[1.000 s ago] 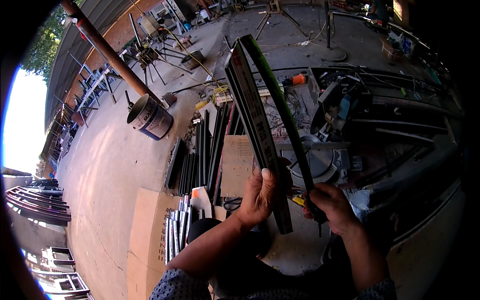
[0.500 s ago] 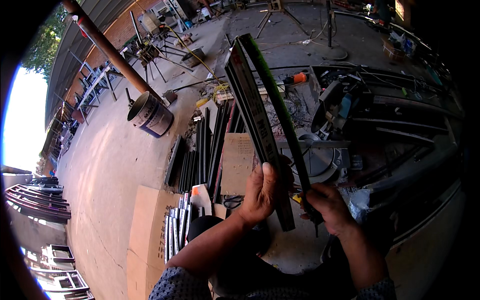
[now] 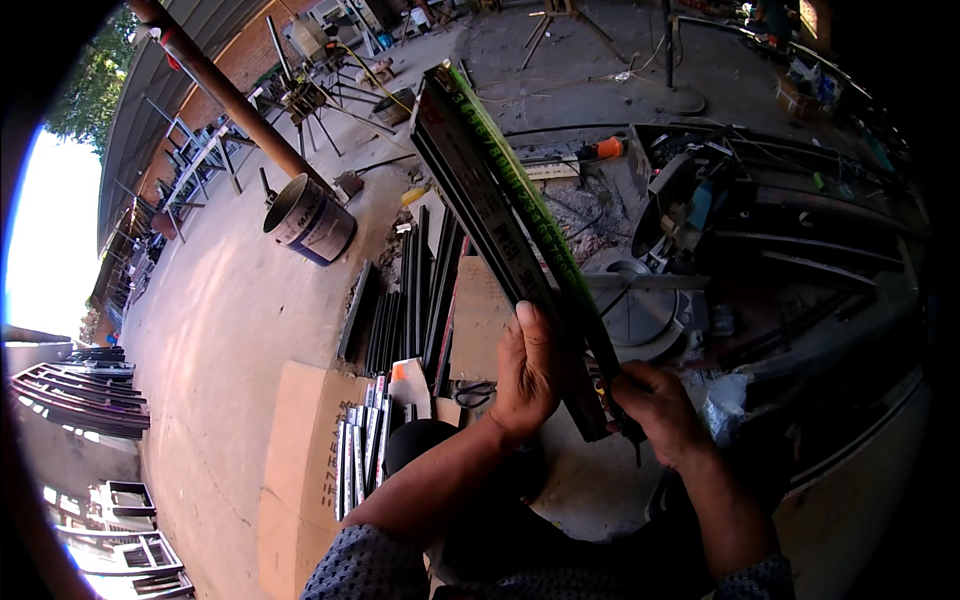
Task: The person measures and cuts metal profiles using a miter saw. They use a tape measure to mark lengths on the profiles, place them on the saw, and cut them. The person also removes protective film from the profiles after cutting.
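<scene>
My left hand (image 3: pixel 524 378) is wrapped round a long dark metal profile (image 3: pixel 488 205), thumb on its face, and holds it tilted up and away to the left. A green tape measure (image 3: pixel 522 190) has its blade stretched along the profile's right side, its printed scale turned toward me. Near the profile's lower end, my right hand (image 3: pixel 655 412) is closed on the tape measure's dark lower part. The fingers mostly hide that part, and a thin cord hangs beneath it.
A miter saw (image 3: pixel 640 310) stands on the floor ahead. Left of it lie dark profiles (image 3: pixel 385 325), a cardboard sheet (image 3: pixel 295 455) and a bundle of shiny cut profiles (image 3: pixel 362 440). Farther left stand a bucket (image 3: pixel 312 225) and a slanting brown post (image 3: pixel 225 95).
The profile's far end has swung slightly left. The tape blade has come closer alongside it and turned, so its green scale now faces me.
</scene>
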A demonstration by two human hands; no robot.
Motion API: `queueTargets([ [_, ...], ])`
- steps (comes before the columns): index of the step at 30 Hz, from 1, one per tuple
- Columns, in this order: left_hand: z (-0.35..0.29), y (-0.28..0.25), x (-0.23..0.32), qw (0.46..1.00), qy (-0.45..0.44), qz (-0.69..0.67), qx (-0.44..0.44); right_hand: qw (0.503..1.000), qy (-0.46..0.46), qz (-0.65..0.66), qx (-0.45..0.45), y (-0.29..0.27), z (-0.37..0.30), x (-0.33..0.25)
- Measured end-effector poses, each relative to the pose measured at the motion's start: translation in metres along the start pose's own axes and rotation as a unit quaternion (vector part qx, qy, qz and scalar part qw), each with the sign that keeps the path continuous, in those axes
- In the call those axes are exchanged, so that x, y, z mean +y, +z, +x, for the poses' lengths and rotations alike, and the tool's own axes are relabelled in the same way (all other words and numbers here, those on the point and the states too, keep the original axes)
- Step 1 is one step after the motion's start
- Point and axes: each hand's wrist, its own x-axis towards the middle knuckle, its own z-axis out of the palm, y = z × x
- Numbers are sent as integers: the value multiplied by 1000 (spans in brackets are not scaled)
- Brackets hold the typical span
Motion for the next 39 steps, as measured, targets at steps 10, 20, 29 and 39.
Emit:
queueTargets([
  [10, 25, -28, 5, 965, 68, 86, 236, 965, -59, -250, 61, -19, -1, 1],
  [20, 32, -42, 14, 954, 52, -27, 294, 907, -188, -360, 110, -32, -5, 16],
  [29, 28, -46, 17, 961, 49, 48, 267, 886, -213, -391, 130, -26, 2, 20],
  [39, 37, -41, 12, 943, 83, 46, 318, 884, -164, -415, 140, -26, -4, 14],
])
